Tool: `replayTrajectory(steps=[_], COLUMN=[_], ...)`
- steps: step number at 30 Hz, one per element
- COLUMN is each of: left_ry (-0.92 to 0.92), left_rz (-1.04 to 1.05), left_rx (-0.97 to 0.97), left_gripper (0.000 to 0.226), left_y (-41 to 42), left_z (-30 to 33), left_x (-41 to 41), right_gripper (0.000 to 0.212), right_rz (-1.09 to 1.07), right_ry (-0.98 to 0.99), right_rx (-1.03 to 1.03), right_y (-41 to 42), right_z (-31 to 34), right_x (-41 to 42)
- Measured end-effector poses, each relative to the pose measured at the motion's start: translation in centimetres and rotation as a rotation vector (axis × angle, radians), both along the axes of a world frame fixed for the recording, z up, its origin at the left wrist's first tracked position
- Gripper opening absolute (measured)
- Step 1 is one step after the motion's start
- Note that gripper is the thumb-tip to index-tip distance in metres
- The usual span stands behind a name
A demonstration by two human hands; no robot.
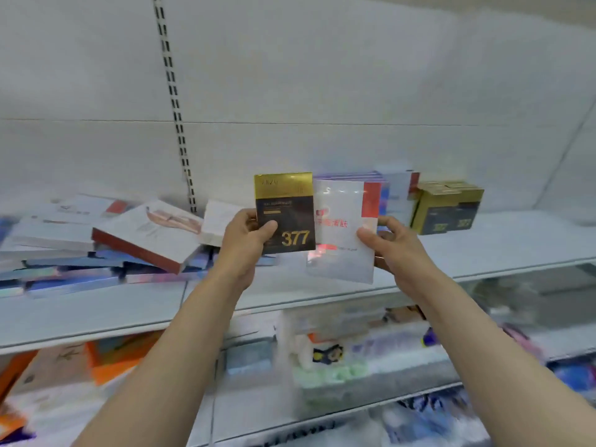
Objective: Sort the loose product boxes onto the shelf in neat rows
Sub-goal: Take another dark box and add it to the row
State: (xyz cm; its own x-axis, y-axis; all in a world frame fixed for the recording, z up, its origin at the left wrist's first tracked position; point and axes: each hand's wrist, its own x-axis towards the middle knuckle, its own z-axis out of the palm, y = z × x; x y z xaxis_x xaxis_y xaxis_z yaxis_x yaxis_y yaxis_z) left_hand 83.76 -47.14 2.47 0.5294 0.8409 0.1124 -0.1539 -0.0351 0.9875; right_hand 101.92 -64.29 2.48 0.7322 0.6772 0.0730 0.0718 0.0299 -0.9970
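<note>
My left hand (247,237) grips a black and gold box (287,217) marked 377, held upright above the white shelf (483,250). Beside it, my right hand (392,245) holds a white box with a red corner and red lettering (343,230), also upright. The two boxes touch side by side in front of me. Behind them stands a row of white and blue boxes (395,188), and to its right stand matching black and gold boxes (446,208). A loose heap of boxes (129,233) lies on the shelf's left part.
A slotted upright rail (175,104) runs down the white back wall. Lower shelves (322,359) hold blurred packs in orange, green and blue. The shelf's front lip (322,300) runs below my wrists.
</note>
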Motion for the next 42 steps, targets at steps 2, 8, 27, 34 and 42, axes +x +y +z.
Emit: replayTrajectory(steps=[2,8,27,34,42], left_ry=[0.005,0.013,0.109,0.119,0.124], left_rz=[-0.016,-0.042,0.055,0.112,0.211], left_rx=[0.013,0.097,0.103,0.125,0.106], left_gripper=[0.015,0.023,0.026,0.027,0.025], left_y=[-2.0,-4.9,-1.5,-1.4,-1.9], left_z=[-0.3,-0.6,-0.8,-1.5,-1.7], left_x=[3.4,12.1,27.5,28.4,28.1], right_gripper=[0.029,0.035,0.063,0.053,0.035], right_rz=[-0.043,-0.156,-0.082,-0.006,0.08], right_ry=[0.0,0.0,-0.427,-0.856,-0.941], right_rx=[-0.023,-0.061,-0.282,-0.277,-0.31], right_y=[-2.8,-8.2,-0.5,1.5,5.5], right_z=[-0.7,-2.9,-2.9,0.7,2.1], right_x=[3.0,11.0,30.1,32.4,35.3])
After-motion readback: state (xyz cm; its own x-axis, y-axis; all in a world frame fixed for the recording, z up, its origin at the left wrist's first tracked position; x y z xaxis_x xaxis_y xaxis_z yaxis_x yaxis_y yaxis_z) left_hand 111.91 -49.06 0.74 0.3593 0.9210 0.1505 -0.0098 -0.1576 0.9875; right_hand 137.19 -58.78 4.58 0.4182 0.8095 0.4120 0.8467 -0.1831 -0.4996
